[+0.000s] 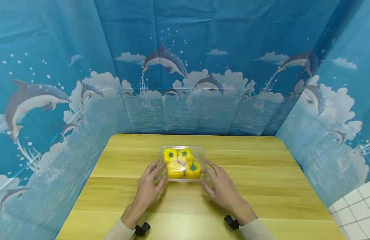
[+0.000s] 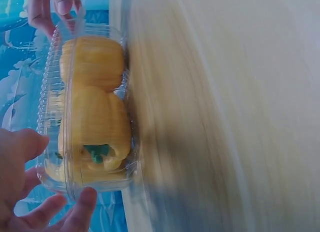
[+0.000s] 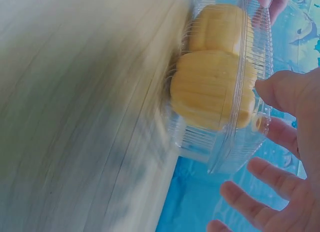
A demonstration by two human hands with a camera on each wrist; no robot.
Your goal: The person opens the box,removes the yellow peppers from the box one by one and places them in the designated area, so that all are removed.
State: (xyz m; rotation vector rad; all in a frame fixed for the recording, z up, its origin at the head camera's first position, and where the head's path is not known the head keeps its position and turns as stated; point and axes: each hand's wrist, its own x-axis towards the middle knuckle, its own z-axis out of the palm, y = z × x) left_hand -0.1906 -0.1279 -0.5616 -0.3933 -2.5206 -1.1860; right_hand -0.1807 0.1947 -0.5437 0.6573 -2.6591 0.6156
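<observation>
A clear plastic clamshell box (image 1: pixel 200 154) with ridged sides lies on the table, its lid down. Inside sit several yellow bell peppers (image 1: pixel 174 166) with green stems. My left hand (image 1: pixel 147 186) is at the box's left side, fingertips right at its edge and thumb near the front corner. On the opposite side my right hand (image 1: pixel 222 188) has its fingers spread, with the fingertips at the right edge. In the right wrist view the thumb (image 3: pixel 282 91) meets the rim while the other fingers stand apart from each other.
The box stands on a yellow wood-grain table (image 1: pixel 248 186). Blue curtains (image 1: pixel 191 110) printed with dolphins rise behind the table and along both sides. White tiles (image 1: pixel 360 210) show at the lower right. Each wrist wears a small black device (image 1: pixel 141 229).
</observation>
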